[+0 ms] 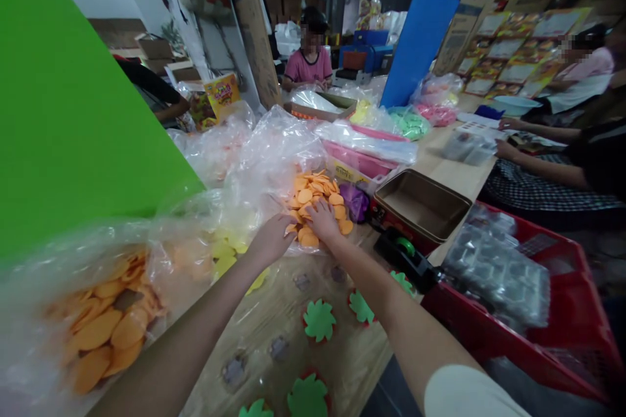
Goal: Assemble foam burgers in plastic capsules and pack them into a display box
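Reaching forward with both arms across the table (454,172) to a heap of orange discs (315,195) lying on crumpled clear plastic (274,150) near the middle. Laying the right hand (323,218) palm down on the near edge of the heap, with fingers slightly spread and touching the discs. Holding the left hand (271,238) just beside it at the heap's near-left corner, with fingers curled under and hidden, so not showing whether pinching a disc or only touching the plastic. Working just beside a purple bundle (355,201) to the right of the heap, and near an open tin (423,205) with a tape dispenser (405,254) in front of it. Leaning over green leaf shapes (319,320) lying flat on the table, around and under the right forearm. Passing the left forearm beside yellow discs (225,251) under plastic, with a nearer bag (107,326) of orange discs at the far left. Sitting between a red crate (562,339) on the right and a green board (73,111) on the left. Facing a person in a pink top (308,65) at the far end, well apart.
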`<state>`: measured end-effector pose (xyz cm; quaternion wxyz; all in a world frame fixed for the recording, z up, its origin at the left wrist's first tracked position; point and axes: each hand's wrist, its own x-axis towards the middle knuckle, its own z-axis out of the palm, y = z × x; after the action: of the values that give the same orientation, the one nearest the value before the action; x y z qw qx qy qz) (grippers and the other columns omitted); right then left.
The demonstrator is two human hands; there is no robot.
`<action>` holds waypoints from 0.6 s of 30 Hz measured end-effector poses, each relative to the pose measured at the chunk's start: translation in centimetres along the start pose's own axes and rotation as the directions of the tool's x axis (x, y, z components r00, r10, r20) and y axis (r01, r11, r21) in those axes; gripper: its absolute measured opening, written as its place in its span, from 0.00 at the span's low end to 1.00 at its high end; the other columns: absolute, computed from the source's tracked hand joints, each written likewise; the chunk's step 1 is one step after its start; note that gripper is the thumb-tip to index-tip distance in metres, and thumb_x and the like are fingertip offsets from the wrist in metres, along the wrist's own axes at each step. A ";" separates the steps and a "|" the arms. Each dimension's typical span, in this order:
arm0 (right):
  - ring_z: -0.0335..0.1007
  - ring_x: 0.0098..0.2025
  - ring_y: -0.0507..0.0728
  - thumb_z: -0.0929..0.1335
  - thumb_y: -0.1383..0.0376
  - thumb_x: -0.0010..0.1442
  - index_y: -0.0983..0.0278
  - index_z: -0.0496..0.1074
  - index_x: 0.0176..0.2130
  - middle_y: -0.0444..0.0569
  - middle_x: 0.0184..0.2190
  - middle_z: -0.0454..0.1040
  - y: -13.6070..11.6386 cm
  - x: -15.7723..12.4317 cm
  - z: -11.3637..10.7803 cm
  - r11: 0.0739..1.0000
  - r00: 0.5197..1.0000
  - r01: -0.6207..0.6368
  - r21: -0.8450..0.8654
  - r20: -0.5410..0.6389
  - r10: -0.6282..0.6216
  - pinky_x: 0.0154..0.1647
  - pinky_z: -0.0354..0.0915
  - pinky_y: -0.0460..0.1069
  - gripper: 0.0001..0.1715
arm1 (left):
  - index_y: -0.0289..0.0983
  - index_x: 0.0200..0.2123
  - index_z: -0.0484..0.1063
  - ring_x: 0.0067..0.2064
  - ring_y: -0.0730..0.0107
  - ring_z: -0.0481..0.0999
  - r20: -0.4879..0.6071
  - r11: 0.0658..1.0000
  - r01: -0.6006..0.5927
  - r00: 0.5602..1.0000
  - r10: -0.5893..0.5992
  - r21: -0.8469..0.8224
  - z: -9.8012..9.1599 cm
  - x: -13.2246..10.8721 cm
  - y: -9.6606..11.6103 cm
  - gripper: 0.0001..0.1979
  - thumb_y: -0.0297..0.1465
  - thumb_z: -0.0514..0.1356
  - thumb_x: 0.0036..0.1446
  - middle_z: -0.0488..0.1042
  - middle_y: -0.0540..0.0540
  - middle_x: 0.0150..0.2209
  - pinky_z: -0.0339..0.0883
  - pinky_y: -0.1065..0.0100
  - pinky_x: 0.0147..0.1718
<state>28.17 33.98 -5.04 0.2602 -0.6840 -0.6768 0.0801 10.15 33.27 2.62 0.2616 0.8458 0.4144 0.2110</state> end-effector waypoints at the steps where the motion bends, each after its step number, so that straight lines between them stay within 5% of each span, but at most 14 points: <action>1: 0.48 0.59 0.61 0.64 0.63 0.57 0.62 0.68 0.46 0.54 0.50 0.65 0.1 -0.1 0.1 0.999 1.000 -0.009 0.048 -0.014 0.010 0.59 0.43 0.58 0.16 | 0.39 0.38 0.72 0.49 0.57 0.67 -0.014 0.999 0.022 1.000 -0.023 -0.046 0.1 0.0 0.1 0.11 0.30 0.58 0.48 0.72 0.43 0.43 0.55 0.56 0.54; 6: 0.57 0.53 0.58 0.57 0.60 0.61 0.65 0.63 0.51 0.54 0.49 0.66 0.7 0.4 -0.6 0.953 0.977 -0.167 0.252 -0.090 0.195 0.55 0.53 0.53 0.21 | 0.41 0.33 0.74 0.51 0.57 0.65 -0.052 0.922 0.172 0.978 -0.202 -0.348 0.2 -0.1 0.6 0.09 0.32 0.62 0.44 0.73 0.46 0.42 0.51 0.57 0.56; 9: 0.64 0.49 0.56 0.48 0.57 0.64 0.68 0.55 0.57 0.56 0.49 0.67 0.2 1.1 -1.8 0.874 0.933 -0.246 0.420 -0.142 0.331 0.48 0.61 0.51 0.29 | 0.40 0.34 0.73 0.46 0.60 0.69 -0.053 0.792 0.246 0.942 -0.331 -0.559 0.1 -0.2 1.6 0.12 0.36 0.63 0.43 0.74 0.46 0.39 0.59 0.60 0.51; 12: 0.70 0.42 0.55 0.47 0.54 0.64 0.66 0.54 0.57 0.54 0.45 0.71 -1.8 1.2 -3.1 0.764 0.928 -0.184 0.619 -0.147 0.343 0.39 0.66 0.50 0.30 | 0.39 0.37 0.70 0.38 0.66 0.73 -0.040 0.590 0.248 0.901 -0.431 -0.769 0.3 0.0 3.1 0.16 0.42 0.58 0.48 0.73 0.47 0.35 0.66 0.64 0.40; 16: 0.73 0.38 0.55 0.53 0.50 0.61 0.66 0.60 0.51 0.53 0.42 0.73 -5.4 0.0 -3.7 0.471 0.973 -0.056 0.880 -0.057 0.223 0.35 0.68 0.50 0.29 | 0.37 0.37 0.68 0.29 0.67 0.74 0.052 0.260 0.193 0.882 -0.468 -0.946 0.9 1.2 4.8 0.24 0.50 0.45 0.55 0.72 0.45 0.29 0.69 0.65 0.30; 18: 0.72 0.39 0.55 0.54 0.51 0.60 0.65 0.61 0.50 0.52 0.43 0.73 -7.0 -1.0 -3.8 0.479 0.977 -0.038 0.877 -0.068 0.202 0.37 0.68 0.49 0.27 | 0.36 0.38 0.68 0.29 0.65 0.74 0.101 0.103 0.164 0.887 -0.451 -0.981 1.1 1.7 5.1 0.26 0.50 0.43 0.56 0.73 0.44 0.28 0.70 0.64 0.30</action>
<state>23.66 31.74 1.22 0.6179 -0.5079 -0.4699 0.3734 14.75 31.66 5.20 0.7274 0.3437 0.3769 0.4591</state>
